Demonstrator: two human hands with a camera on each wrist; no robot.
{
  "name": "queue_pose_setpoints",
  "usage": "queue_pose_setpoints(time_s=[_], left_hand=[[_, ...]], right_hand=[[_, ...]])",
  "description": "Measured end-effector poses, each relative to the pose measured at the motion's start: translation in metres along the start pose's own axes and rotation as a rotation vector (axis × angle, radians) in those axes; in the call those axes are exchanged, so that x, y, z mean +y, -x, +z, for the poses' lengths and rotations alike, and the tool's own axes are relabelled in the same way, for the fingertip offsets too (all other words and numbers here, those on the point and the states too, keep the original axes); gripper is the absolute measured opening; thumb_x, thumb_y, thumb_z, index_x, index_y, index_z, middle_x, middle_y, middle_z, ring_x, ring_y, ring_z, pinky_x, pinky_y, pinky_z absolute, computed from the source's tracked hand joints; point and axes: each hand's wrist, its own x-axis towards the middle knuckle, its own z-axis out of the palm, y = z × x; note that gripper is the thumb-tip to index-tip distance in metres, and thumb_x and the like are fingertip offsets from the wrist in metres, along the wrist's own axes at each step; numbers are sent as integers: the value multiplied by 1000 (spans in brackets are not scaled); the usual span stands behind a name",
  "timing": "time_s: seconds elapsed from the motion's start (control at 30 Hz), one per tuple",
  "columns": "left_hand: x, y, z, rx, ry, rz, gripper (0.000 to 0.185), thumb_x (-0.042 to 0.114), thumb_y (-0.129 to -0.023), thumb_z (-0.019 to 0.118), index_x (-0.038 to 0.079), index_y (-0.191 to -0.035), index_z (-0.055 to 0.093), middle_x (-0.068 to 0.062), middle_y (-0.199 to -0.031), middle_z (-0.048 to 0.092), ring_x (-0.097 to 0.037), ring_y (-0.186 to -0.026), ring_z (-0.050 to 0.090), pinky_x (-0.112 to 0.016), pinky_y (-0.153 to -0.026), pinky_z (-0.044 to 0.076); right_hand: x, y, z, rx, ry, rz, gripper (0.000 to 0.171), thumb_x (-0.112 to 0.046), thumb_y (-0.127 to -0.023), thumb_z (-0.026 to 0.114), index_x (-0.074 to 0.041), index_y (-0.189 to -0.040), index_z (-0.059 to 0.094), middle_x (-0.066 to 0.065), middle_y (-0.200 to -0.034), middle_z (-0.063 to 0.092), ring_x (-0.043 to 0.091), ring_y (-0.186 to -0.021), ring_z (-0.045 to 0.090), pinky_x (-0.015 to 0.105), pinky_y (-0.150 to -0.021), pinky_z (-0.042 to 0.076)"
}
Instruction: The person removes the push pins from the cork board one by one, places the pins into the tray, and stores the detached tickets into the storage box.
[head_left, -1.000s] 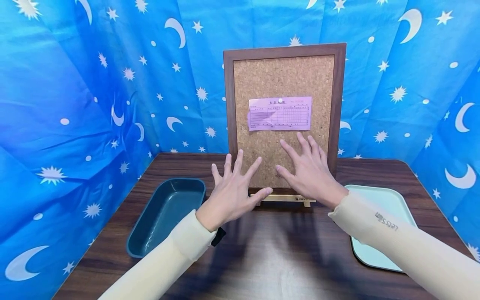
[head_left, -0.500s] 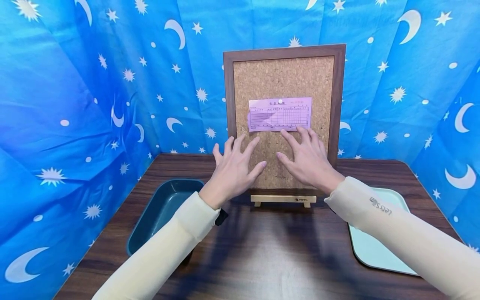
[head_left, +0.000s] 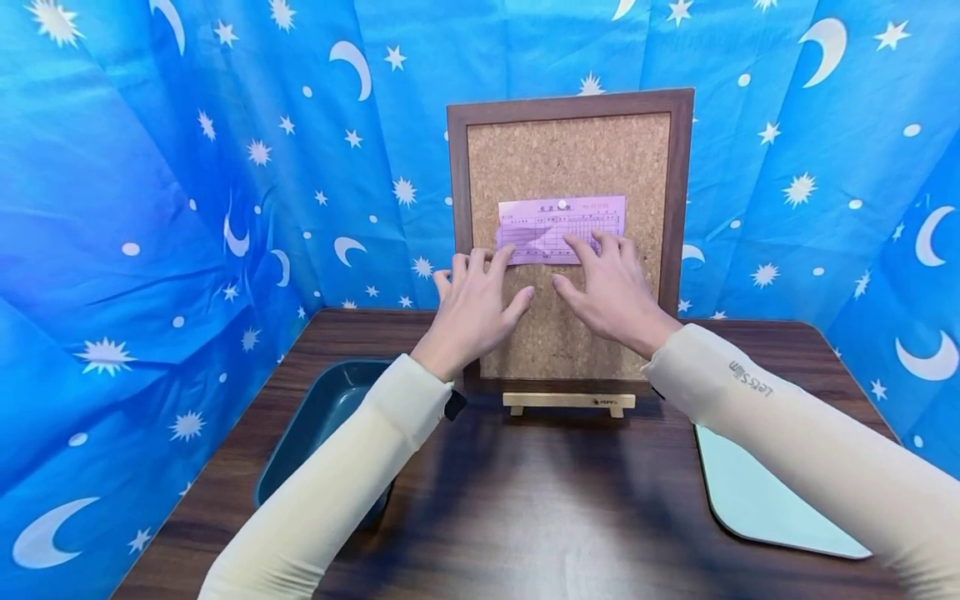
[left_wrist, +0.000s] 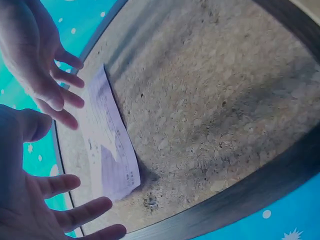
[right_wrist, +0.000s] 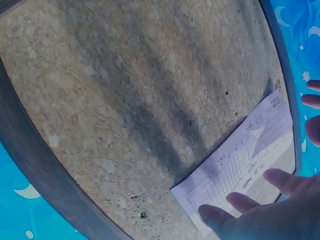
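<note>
A pink printed receipt slip (head_left: pixel 536 218) hangs on the framed corkboard (head_left: pixel 570 158), held by a white pushpin (head_left: pixel 562 204) at its top edge. My left hand (head_left: pixel 476 304) is spread before the slip's lower left corner, its fingertips overlapping that corner in the head view. Across the lower right part of the slip reach the fingers of my right hand (head_left: pixel 611 292), thumb apart. Neither hand grips anything. In the left wrist view the slip (left_wrist: pixel 112 150) bows off the cork at its lower edge, fingers in front of it. The right wrist view shows fingertips close over the slip (right_wrist: pixel 230 170).
The corkboard stands on a small wooden easel (head_left: pixel 568 402) on the dark wood table (head_left: pixel 555 500). A teal tray (head_left: pixel 322 417) lies left, partly behind the left sleeve. A mint tray (head_left: pixel 765 500) lies right, under the right sleeve. Blue star-patterned cloth (head_left: pixel 375 100) surrounds the table.
Both hands have moved up and forward, from below the slip to in front of its lower part. The slip, pushpin and board stay where they were.
</note>
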Motion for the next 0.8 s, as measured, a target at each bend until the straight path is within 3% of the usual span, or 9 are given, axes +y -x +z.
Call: queue_pose_setpoints(time_s=[0.13, 0.3, 0.47, 0.8], left_hand=[[0, -12, 3, 44, 54, -54, 64, 48, -94, 48, 11, -144, 34, -12, -126, 47, -30, -108, 36, -45, -81, 27], [-2, -27, 5, 147, 109, -123, 59, 42, -94, 52, 7, -138, 38, -11, -115, 51, -27, -102, 40, -39, -80, 32], [-8, -40, 6, 240, 143, -155, 52, 36, -93, 54, 5, -134, 43, -7, -101, 55, -25, -95, 45, -39, -78, 32], [-17, -52, 12, 245, 230, -175, 48, 29, -93, 58, 5, -132, 43, -2, -91, 59, -23, -90, 49, -40, -77, 30]], right_hand=[[1, -10, -1, 51, -64, 16, 56, -29, -94, 55, -7, -142, 39, 24, -137, 35, 40, -125, 30, 53, -98, 30], [4, -26, -4, 142, -127, -14, 47, -16, -90, 60, -1, -133, 47, 20, -118, 47, 33, -105, 44, 46, -88, 37], [7, -39, -9, 153, -188, -42, 43, -9, -88, 59, -1, -129, 49, 19, -120, 47, 31, -104, 47, 43, -90, 38], [4, -61, -18, 119, -171, -25, 42, -4, -87, 56, -1, -128, 49, 17, -117, 50, 29, -103, 50, 42, -86, 41]])
